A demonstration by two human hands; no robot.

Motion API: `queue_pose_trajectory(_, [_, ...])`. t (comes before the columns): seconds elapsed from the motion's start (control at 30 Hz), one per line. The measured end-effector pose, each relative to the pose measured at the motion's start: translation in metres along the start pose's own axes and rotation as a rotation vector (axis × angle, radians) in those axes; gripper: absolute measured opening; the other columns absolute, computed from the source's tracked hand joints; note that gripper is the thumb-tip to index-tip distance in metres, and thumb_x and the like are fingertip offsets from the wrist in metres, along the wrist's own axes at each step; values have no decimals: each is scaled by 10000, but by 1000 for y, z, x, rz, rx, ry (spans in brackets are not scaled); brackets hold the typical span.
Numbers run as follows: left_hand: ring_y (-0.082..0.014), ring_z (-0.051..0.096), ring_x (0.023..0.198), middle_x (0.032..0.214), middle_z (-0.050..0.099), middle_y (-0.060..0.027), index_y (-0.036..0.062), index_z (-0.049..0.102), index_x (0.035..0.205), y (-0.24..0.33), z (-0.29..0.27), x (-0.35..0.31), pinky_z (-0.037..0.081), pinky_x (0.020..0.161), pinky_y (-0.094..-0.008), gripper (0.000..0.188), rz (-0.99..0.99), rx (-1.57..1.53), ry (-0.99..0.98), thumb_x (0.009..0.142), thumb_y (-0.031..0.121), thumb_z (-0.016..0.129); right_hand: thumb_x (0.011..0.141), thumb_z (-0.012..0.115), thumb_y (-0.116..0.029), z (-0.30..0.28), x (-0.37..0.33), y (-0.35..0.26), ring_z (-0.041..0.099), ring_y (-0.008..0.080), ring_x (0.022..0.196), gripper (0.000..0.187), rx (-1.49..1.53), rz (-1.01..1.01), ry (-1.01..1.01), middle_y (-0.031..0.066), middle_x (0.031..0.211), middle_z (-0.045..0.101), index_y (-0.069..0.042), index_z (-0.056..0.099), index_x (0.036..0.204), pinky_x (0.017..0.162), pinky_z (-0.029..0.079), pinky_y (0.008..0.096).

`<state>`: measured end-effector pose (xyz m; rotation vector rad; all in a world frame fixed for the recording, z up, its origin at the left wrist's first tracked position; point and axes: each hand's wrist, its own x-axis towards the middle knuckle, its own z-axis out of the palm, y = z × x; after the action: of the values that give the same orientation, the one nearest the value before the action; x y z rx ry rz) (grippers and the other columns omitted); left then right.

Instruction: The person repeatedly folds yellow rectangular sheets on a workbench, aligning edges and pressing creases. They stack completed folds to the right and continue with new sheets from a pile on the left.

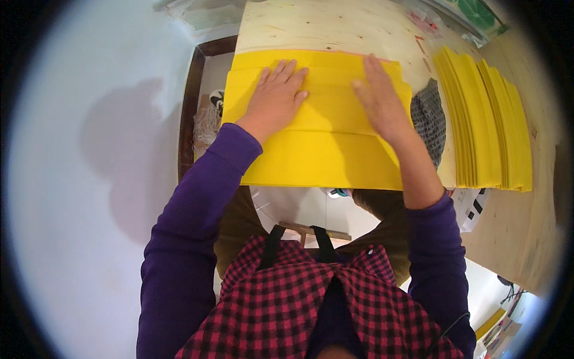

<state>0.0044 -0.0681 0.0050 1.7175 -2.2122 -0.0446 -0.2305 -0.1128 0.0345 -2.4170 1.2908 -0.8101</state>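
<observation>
In front of me a stack of yellow folded sheets point(320, 158), cloth or paper-like, lies on the wooden table and reaches its near edge. Fold lines run across it from left to right. My left hand point(275, 99) rests flat on the upper left of the sheets, fingers spread. Over the upper right part is my right hand point(381, 105), its fingers stretched out and slightly blurred; whether it presses on the sheets I cannot tell. Neither hand holds anything.
More yellow folded sheets point(478, 125) stand in bundles at the right. A dark grey patterned cloth point(429, 116) lies between them and my stack. Bare plywood of the table point(299, 27) shows at the far side. A white wall point(89, 197) rises on the left.
</observation>
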Motion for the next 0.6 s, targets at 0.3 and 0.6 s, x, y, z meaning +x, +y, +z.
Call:
queue_pose_trajectory(0.3, [-305,284,1399,1488,350,-138,116,415,1406,2,-1,0,187,1147,-484,491,-21,-11,-27,933,230,481,945,343,-586,61,25,-57,226,325,1423,796,-227,83,-274,223,1502,288,45,312,1430,1160,162,444])
queue_pose_trajectory(0.6, [-275,264,1412,1513,311,-134,101,351,1443,4,-2,1,174,1148,-483,545,-47,37,-74,964,343,452,923,355,-617,20,-9,3,165,283,1446,848,-542,371,-215,183,1543,215,27,240,1464,1169,139,421])
